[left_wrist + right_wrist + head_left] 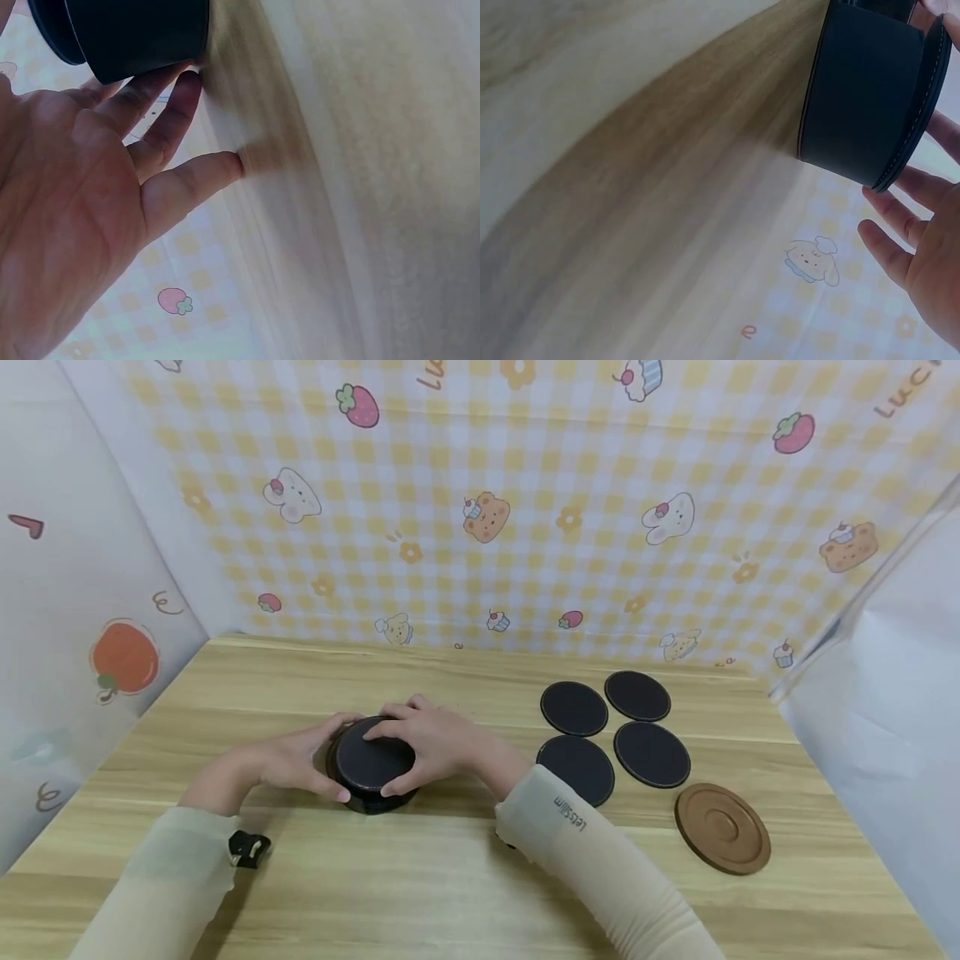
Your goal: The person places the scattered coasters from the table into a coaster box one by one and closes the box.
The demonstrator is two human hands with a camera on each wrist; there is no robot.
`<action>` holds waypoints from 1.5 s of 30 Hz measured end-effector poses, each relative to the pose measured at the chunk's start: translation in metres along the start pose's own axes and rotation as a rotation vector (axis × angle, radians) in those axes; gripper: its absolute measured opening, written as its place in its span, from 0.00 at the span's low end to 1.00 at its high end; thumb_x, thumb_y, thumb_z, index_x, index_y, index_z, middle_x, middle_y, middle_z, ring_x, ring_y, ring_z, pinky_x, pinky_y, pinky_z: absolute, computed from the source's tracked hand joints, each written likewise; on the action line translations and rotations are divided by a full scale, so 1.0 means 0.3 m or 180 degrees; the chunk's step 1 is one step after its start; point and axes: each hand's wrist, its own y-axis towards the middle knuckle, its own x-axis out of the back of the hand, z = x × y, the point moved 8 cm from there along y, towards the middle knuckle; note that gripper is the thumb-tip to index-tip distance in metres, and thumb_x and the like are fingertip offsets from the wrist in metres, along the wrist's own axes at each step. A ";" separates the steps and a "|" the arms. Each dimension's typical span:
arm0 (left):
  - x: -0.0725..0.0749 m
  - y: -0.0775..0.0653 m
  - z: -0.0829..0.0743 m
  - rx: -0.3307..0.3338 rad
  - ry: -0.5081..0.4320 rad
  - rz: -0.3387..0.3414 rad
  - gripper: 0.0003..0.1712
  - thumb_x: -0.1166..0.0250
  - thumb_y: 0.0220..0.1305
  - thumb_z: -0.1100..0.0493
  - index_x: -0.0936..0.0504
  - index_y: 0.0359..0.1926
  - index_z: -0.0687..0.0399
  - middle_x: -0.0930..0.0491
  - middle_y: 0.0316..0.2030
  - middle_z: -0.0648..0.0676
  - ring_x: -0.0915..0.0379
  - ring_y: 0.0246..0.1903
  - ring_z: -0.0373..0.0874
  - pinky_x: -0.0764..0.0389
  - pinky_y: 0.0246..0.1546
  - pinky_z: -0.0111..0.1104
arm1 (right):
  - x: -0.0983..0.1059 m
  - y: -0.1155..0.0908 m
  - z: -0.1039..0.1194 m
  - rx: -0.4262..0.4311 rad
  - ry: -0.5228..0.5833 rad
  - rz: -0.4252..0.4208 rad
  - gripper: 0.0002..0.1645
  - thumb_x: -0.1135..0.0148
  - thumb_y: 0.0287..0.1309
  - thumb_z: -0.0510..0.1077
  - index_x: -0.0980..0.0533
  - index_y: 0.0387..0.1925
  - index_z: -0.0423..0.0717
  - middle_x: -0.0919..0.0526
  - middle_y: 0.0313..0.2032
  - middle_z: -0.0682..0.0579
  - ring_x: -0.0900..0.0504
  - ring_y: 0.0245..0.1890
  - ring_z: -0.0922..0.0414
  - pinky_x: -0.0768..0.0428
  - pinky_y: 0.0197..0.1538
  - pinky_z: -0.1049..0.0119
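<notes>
A round black coaster holder (367,802) stands on the table left of centre, its side wall plain in the right wrist view. On top of it lies a black coaster (372,762) with a stitched rim, slightly tilted over the opening. My left hand (288,762) curves round the holder's left side, thumb at the front and fingers behind. From the right, my right hand (444,745) grips the coaster, thumb at its front edge and fingers over its top and far edge. In the right wrist view the coaster (928,90) overhangs the holder's wall (862,97).
Several black coasters (573,708) lie flat in a group right of my right forearm. Nearer the right table edge is a brown round disc (723,827) with a ringed centre. A patterned yellow check cloth (420,510) hangs behind the wooden table (390,893).
</notes>
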 end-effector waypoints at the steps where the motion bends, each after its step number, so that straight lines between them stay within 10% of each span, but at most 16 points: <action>1: -0.001 0.000 0.000 0.0004 -0.0008 0.0005 0.61 0.23 0.51 0.52 0.55 0.76 0.56 0.48 0.73 0.70 0.54 0.73 0.69 0.50 0.65 0.70 | -0.002 0.002 0.000 -0.0006 0.0007 -0.0002 0.45 0.33 0.51 0.71 0.32 0.69 0.66 0.36 0.71 0.54 0.35 0.61 0.55 0.24 0.60 0.61; 26: -0.001 0.005 0.004 -0.0001 0.0052 -0.0042 0.62 0.23 0.51 0.52 0.56 0.76 0.56 0.50 0.74 0.70 0.54 0.72 0.70 0.49 0.64 0.72 | -0.035 -0.005 0.001 0.0056 0.0157 0.0008 0.46 0.30 0.52 0.67 0.33 0.71 0.60 0.44 0.76 0.53 0.41 0.67 0.54 0.27 0.64 0.60; 45: 0.005 -0.001 0.016 0.0217 0.0062 -0.0125 0.63 0.22 0.50 0.51 0.55 0.76 0.55 0.47 0.73 0.71 0.59 0.74 0.71 0.52 0.66 0.70 | -0.007 -0.251 -0.123 -0.0279 0.0366 -0.0013 0.48 0.28 0.53 0.63 0.35 0.72 0.57 0.44 0.77 0.49 0.47 0.76 0.49 0.37 0.73 0.50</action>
